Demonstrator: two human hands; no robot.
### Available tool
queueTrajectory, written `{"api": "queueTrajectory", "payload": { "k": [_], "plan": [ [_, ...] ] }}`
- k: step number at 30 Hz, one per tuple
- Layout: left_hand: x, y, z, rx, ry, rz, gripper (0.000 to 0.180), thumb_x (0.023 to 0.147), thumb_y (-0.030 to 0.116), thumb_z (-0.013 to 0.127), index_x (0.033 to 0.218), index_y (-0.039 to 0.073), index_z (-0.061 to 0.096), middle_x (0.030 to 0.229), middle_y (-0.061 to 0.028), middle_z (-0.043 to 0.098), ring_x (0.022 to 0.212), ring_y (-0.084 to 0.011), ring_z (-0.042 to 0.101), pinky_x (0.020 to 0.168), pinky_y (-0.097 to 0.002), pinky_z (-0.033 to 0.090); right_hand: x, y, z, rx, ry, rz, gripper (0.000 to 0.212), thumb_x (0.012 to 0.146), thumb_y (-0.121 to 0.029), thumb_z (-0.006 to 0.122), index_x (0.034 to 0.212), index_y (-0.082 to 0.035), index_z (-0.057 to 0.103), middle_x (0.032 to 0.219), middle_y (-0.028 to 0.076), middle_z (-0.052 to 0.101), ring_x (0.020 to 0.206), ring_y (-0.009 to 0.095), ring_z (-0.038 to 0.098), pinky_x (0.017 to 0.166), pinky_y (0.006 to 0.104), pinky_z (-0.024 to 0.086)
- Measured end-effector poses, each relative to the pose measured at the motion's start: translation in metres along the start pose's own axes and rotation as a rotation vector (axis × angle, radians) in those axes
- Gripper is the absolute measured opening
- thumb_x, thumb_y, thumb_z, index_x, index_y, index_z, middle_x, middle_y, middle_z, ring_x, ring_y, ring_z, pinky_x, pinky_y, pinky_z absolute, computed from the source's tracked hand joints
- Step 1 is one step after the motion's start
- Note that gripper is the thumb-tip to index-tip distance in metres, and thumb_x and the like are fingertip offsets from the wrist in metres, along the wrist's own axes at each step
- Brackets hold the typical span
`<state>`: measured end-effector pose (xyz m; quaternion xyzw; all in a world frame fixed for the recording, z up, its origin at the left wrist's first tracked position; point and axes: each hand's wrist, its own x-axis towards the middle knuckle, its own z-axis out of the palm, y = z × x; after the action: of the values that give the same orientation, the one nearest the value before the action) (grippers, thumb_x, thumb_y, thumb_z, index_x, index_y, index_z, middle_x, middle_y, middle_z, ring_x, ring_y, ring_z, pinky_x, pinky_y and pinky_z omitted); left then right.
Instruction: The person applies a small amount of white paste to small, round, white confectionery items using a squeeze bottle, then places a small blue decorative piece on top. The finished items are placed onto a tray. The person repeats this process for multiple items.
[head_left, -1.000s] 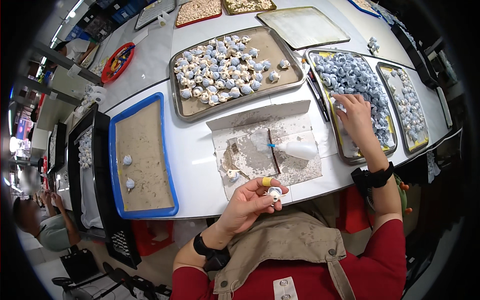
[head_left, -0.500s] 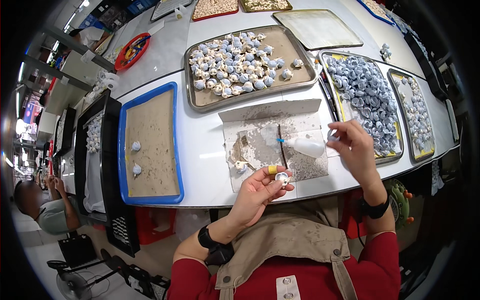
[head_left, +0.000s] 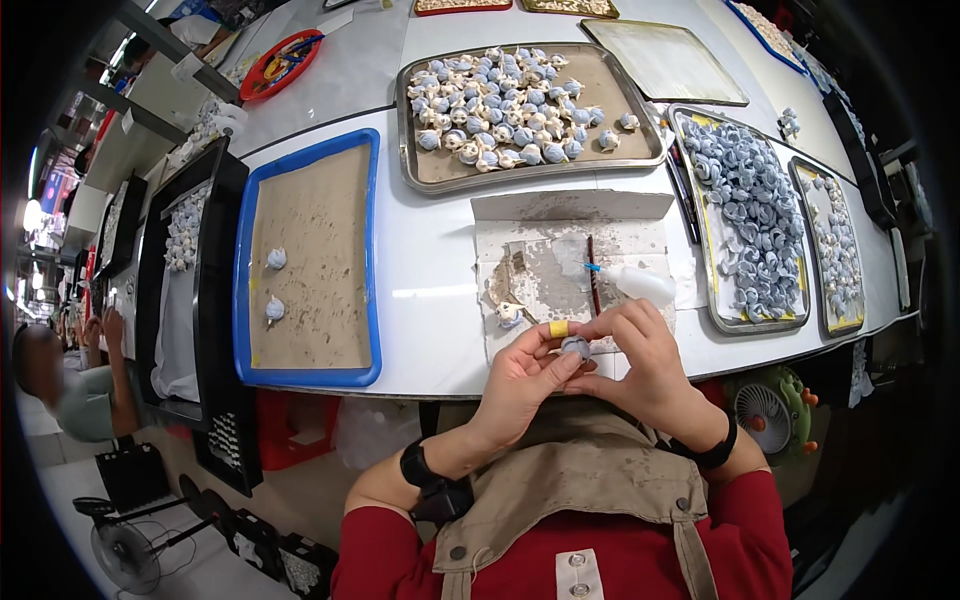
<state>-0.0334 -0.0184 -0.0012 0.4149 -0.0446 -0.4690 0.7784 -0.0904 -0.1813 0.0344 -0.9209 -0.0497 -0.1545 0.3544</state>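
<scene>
My left hand is closed around a small white and blue-grey figurine, mostly hidden by the fingers. At its top sits a blue-grey cup-shaped shell piece, which my right hand pinches from the other side. Both hands meet above the table's front edge. Just beyond them, a stained cardboard sheet carries a white squeeze bottle with a blue tip, a thin dark stick and one loose figurine. Whether the shell is fully seated on the figurine is hidden.
A metal tray of white and blue figurines stands behind the cardboard. A blue-rimmed tray with two figurines lies left. On the right are a tray of loose shells and a narrower figurine tray. Another person works far left.
My right hand has come left from beside the shell tray, bringing the blue-grey shell to the figurine in my left hand. The whole view has shifted slightly.
</scene>
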Motion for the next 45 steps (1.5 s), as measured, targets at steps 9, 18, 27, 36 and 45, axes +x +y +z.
{"api": "queueTrajectory", "payload": {
  "k": [9,18,27,36,45],
  "plan": [
    [-0.002,-0.005,0.002,0.199,0.023,0.168,0.036,0.089,0.003,0.058,0.123,-0.007,0.049,0.115,-0.01,0.059,0.098,-0.0097,0.056,0.086,-0.0226,0.047,-0.018,-0.001,0.003,-0.176,0.158,-0.082,0.017,0.066,-0.011,0.076,0.079,-0.009,0.065,0.065,-0.002,0.057,0.063,0.017,0.053,0.061,0.0316,0.036],
    [-0.001,-0.006,0.006,0.491,-0.053,0.318,0.031,0.089,0.001,0.058,0.118,-0.005,0.054,0.114,-0.0096,0.059,0.097,-0.0092,0.056,0.084,-0.0229,0.048,-0.018,0.014,-0.017,-0.049,0.082,-0.13,0.024,0.065,-0.015,0.078,0.083,-0.008,0.063,0.07,0.002,0.058,0.069,0.019,0.056,0.064,0.0322,0.04],
    [-0.001,0.001,0.017,0.419,-0.227,0.295,0.037,0.086,0.009,0.063,0.12,-0.004,0.054,0.119,-0.0169,0.058,0.106,-0.0194,0.058,0.087,-0.0291,0.049,-0.023,0.027,-0.021,0.799,-0.233,0.159,0.061,0.074,-0.023,0.075,0.127,-0.003,0.051,0.109,0.011,0.063,0.093,0.019,0.06,0.083,0.0301,0.047],
    [-0.005,0.005,0.021,0.741,-0.261,0.501,0.031,0.087,0.015,0.063,0.112,-0.003,0.06,0.104,-0.0148,0.066,0.095,-0.0195,0.064,0.082,-0.0275,0.051,-0.027,0.023,-0.017,0.861,-0.203,0.09,0.046,0.074,-0.017,0.076,0.115,-0.002,0.06,0.107,0.012,0.065,0.094,0.018,0.062,0.082,0.0287,0.05],
    [-0.013,0.011,0.017,0.713,-0.265,0.565,0.028,0.086,0.011,0.064,0.111,-0.001,0.062,0.099,-0.0121,0.068,0.087,-0.0164,0.066,0.078,-0.025,0.052,-0.021,0.012,-0.009,0.946,-0.181,0.062,0.041,0.074,-0.013,0.076,0.112,-0.004,0.063,0.109,0.012,0.064,0.105,0.022,0.059,0.088,0.0326,0.048]
  ]
}}
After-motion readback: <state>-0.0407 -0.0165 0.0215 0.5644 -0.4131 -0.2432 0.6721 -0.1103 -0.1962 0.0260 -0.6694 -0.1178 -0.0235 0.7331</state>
